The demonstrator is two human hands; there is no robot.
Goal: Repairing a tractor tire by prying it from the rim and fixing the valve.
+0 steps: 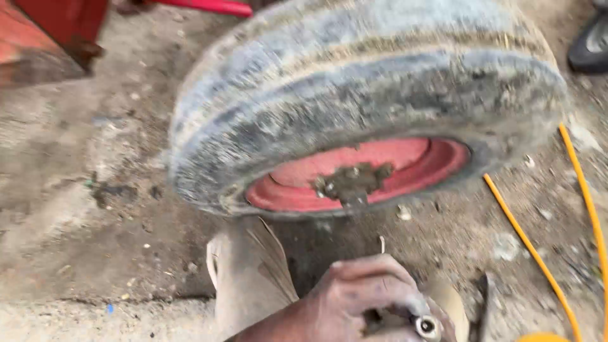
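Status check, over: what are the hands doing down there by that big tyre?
One hand, side unclear, gripping a small metal cylinder. Other hand not in view. Dirty tyre on red rim just ahead. Orange hose alongside.

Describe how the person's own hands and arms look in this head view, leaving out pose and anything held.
Only one hand shows, at the bottom edge, and which hand it is cannot be told. It is bare: no glove, ring or watch is visible. The knuckles and fingers are smeared with dark grime or grease. The wrist and the short stretch of forearm in view carry no sleeve. The other hand is out of view.
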